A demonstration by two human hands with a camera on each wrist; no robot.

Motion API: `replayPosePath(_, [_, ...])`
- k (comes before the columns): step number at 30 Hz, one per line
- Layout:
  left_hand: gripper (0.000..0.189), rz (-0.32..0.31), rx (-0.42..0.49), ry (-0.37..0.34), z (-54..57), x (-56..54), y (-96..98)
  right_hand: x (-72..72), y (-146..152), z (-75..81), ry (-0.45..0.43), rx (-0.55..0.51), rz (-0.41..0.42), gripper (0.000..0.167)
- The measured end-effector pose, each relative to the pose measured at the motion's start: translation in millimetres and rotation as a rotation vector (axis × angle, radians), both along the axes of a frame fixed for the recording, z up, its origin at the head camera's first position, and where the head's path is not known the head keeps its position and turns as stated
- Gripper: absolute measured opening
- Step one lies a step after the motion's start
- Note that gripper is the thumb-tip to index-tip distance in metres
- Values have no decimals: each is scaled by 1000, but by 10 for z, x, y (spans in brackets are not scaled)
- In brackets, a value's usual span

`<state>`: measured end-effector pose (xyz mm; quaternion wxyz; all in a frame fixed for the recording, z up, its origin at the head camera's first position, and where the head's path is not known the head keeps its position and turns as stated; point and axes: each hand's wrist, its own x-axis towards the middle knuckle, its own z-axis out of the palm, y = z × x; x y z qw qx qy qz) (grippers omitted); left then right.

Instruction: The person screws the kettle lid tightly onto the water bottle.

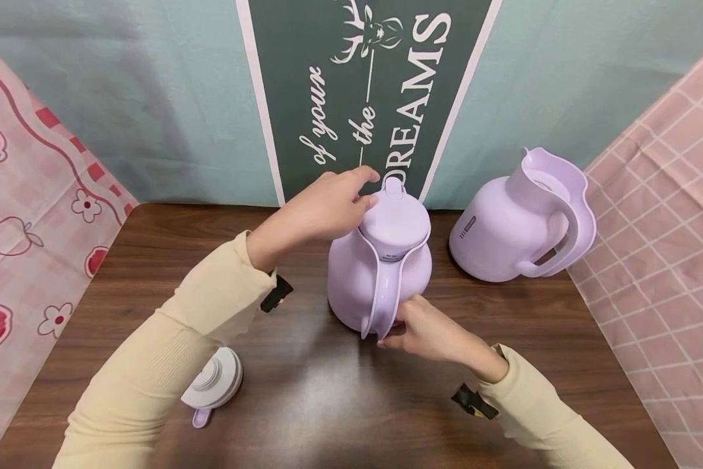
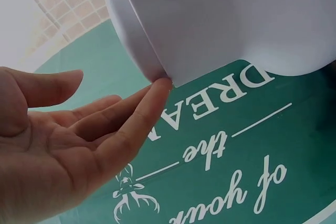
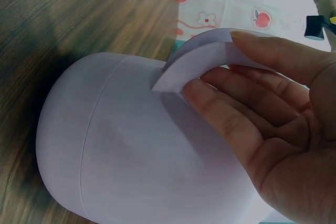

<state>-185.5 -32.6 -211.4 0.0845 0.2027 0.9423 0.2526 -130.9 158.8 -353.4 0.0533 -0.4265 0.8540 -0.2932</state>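
Lidded jug [image 1: 354, 280], pale purple, upright on bench [image 1: 304, 417], between the two hands. Left hand [image 1: 328, 205]: fingers [image 2: 149, 106] loosely extended, thumb apart from them — one fingertip touches the rim of the jug's lid [image 1: 398, 221], nothing gripped. Right hand [image 1: 430, 329]: fingers [image 3: 226, 116] curled round the lower part of the handle [image 1: 388, 293], thumb against its outer side. Second jug [image 1: 492, 228], similar shape, stands right of the right fingers and farther from the person, flared mouth upward. Loose lid [image 1: 222, 384] lies nearer the person than the left fingers — partly hidden by the left sleeve [image 1: 210, 293]. Dark panel [image 1: 304, 39] with white lettering, beyond the left fingers.
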Motion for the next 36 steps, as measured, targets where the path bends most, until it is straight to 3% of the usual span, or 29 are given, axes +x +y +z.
replayPosePath(5, [39,-31,-7,-9,-13,-25,-7,-7,-1,-2,-2,4,-5,13])
replayPosePath(11, [42,-68,22,-81,-43,-51,-7,-8,1,-12,-5,3,-4,12])
replayPosePath(20, [28,30,-27,10,-19,-34,-5,-4,1,-31,5,-2,-3,13])
replayPosePath(23, [24,35,-24,15,0,-11,-7,-2,0,-29,3,1,-8,13])
replayPosePath(36, [44,-19,30,-106,0,-33,-5,35,-27,2,4,2,-4,16])
